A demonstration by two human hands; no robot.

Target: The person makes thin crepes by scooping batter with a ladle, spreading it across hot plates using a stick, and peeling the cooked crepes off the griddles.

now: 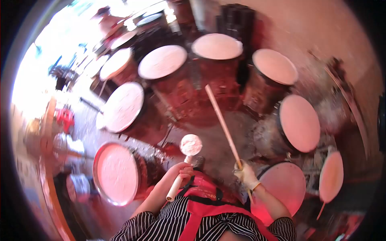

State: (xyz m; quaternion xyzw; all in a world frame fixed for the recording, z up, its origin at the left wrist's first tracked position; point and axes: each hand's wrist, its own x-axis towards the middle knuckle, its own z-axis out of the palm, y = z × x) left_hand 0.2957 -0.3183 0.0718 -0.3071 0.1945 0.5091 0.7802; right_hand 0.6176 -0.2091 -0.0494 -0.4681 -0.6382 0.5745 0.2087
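Note:
My left hand (pixel 183 170) is closed around the pale handle of a ladle (pixel 173 190). Its round bowl points away from me and is filled with a thick whitish mass. My right hand (pixel 247 176), in a pale glove, grips a long thin wooden stick (pixel 222 118) that slants up and forward. Close by that hand is a round, reddish flat top (pixel 283 188) with a smooth surface. On my left side stands a round pan (pixel 117 172) covered with a whitish layer.
Several drum-like stands with pale round tops form an arc before me, among them a front one (pixel 217 47) and a right one (pixel 299 122). A round disc (pixel 331 176) with a thin stick is at far right. Another person (pixel 106 24) appears at upper left, blurred. A red stool (pixel 64 119) stands left.

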